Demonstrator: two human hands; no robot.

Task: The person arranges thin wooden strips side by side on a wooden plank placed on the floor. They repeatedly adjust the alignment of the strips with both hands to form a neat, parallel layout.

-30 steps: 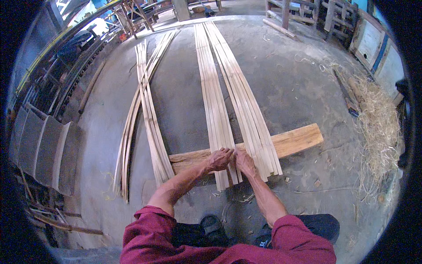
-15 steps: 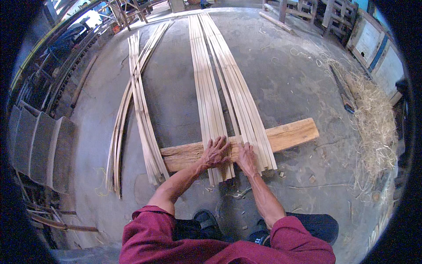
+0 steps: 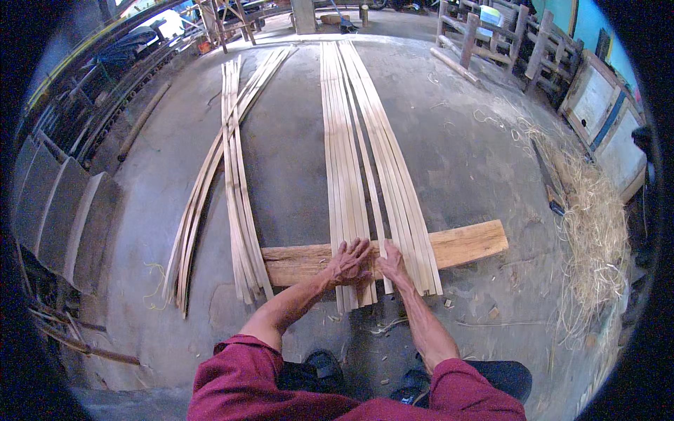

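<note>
My left hand [image 3: 349,262] lies with its fingers spread across the left set of long pale bamboo strips [image 3: 344,154]. These strips run side by side away from me, their near ends resting over a wooden plank [image 3: 467,243]. Just to the right, my right hand [image 3: 393,265] is closed at the near part of a single narrow strip [image 3: 373,196], its thumb on the left side; the fingertips are partly hidden. Right of that strip lies another set of bamboo strips [image 3: 400,189], also over the plank.
Two crossing bundles of strips [image 3: 239,189] lie on the concrete floor [image 3: 484,168] at the left. A heap of fine shavings [image 3: 597,224] and a long dark tool [image 3: 551,186] are at the right. A wooden rail fence [image 3: 484,42] stands at the far right, grey blocks [image 3: 77,217] at the left.
The view has tilted up slightly, so the scene sits lower in it. My right hand has moved slightly left, onto the single strip; my left hand stays on the left set.
</note>
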